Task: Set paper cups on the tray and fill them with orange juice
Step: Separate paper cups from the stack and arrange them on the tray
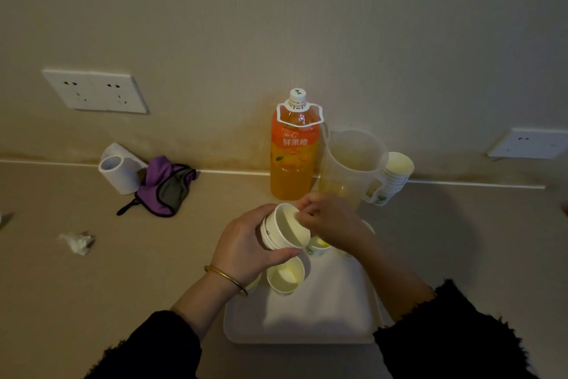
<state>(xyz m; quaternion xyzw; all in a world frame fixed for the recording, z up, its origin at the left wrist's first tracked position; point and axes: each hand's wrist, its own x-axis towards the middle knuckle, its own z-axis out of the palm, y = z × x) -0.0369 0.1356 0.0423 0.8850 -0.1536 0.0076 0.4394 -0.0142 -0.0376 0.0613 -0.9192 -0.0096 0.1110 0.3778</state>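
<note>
Left hand (246, 251) is wrapped round stacked paper cups (284, 229), top rim pinched by right hand (330, 222), over a white tray (322, 320) on a beige wall-backed countertop (129, 274).

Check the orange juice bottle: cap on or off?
On. The white cap sits on the neck of the orange juice bottle, which stands upright against the wall.

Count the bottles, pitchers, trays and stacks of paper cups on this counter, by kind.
Juice bottle: 1
Pitcher: 1
Tray: 1
Cup stacks: 2, the held stack and the stack by the pitcher
Total: 5
</note>
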